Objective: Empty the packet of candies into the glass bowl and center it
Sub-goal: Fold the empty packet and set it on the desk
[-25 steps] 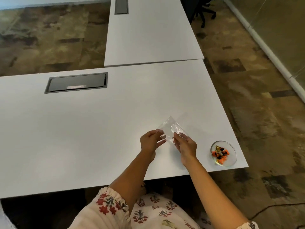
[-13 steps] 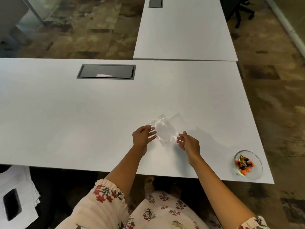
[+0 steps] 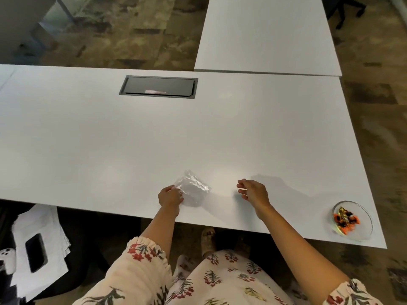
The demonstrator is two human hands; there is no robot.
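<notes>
Fingers of the left hand pinch the near-left corner of the clear packet, which lies just beyond and right of them on the white bench, seemingly empty. Right hand hovers apart from the packet, fingers loosely curled and spread, holding nothing. Well right of those fingers, at the bench's near corner, sits the bowl with candies inside.
</notes>
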